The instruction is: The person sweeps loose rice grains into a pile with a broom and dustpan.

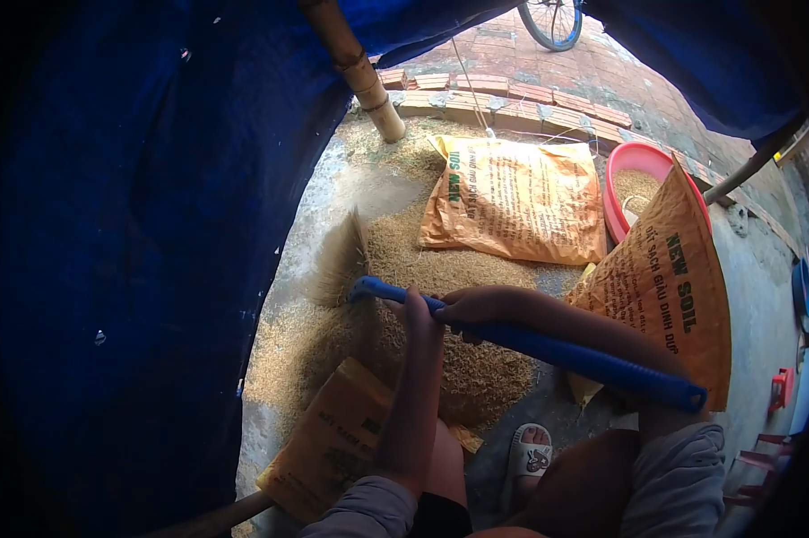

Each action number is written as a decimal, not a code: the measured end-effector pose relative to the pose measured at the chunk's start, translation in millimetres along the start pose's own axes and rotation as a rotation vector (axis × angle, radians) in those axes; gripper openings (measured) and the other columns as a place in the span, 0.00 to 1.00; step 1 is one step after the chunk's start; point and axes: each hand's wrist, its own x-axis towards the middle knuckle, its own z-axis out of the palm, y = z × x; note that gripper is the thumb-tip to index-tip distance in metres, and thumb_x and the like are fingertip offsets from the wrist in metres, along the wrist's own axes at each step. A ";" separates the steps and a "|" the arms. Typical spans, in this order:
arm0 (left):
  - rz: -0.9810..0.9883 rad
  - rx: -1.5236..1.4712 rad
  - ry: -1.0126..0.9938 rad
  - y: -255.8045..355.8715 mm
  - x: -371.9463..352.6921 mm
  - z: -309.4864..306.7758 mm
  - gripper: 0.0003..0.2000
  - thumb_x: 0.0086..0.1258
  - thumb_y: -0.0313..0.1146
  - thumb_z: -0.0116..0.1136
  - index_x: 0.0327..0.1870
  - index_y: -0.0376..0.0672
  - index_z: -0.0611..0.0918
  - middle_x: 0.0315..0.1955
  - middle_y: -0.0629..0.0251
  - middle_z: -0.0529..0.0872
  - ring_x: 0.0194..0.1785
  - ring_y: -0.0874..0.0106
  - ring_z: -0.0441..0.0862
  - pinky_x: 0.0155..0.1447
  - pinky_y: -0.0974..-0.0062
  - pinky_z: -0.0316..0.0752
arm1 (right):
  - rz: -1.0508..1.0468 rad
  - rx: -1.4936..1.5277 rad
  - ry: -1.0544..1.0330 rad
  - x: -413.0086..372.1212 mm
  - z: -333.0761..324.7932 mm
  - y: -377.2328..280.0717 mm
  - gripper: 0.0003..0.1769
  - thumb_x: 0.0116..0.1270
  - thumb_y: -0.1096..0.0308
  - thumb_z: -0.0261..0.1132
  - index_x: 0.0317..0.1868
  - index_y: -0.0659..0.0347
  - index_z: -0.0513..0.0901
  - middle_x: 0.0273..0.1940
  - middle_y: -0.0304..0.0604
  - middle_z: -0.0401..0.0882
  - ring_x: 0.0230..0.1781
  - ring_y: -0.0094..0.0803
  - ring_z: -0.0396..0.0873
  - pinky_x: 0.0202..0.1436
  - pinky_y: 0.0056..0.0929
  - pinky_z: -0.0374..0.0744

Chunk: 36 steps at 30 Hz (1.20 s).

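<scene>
Broom: bristles (337, 264) blurred, over grain (449, 359) at the pile's L edge; blue handle (584, 357) runs back twd the person's R forearm.
L hand (411, 314): clamped on blue handle, nr the bristle end.
R hand (462, 314): clamped on same handle, just behind L hand.
Sacks: 3 w/ print; flat sack (521, 202) beyond pile, raised sack (669, 287) against pink basin (613, 193), low sack (324, 439) by L forearm.
Basin: holds grain.
Foot: 1 in white sandal (537, 459).
</scene>
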 end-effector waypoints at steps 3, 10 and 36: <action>-0.001 -0.047 -0.007 -3.7 -10.7 2.6 0.34 0.62 0.26 0.48 0.68 0.46 0.47 0.40 0.58 0.69 0.33 0.70 0.72 0.33 0.70 0.73 | -0.014 -0.009 0.010 -0.1 0.3 -2.0 0.21 0.70 0.54 0.45 0.46 0.66 0.71 0.25 0.40 0.74 0.22 0.27 0.75 0.28 0.27 0.77; 0.053 -0.165 0.046 43.9 1.3 -49.5 0.08 0.61 0.33 0.51 0.31 0.44 0.65 0.24 0.67 0.69 0.25 0.72 0.71 0.31 0.72 0.72 | -0.018 -0.070 0.018 4.1 6.9 -9.2 0.21 0.70 0.54 0.46 0.45 0.65 0.70 0.26 0.40 0.74 0.23 0.26 0.75 0.28 0.27 0.77; 0.188 -0.071 0.162 25.8 18.8 -36.5 0.08 0.60 0.29 0.50 0.36 0.39 0.66 0.25 0.63 0.71 0.25 0.70 0.73 0.28 0.72 0.71 | -0.054 0.146 -0.047 -14.6 16.3 -15.5 0.20 0.69 0.55 0.49 0.49 0.64 0.69 0.27 0.38 0.72 0.22 0.25 0.75 0.27 0.25 0.78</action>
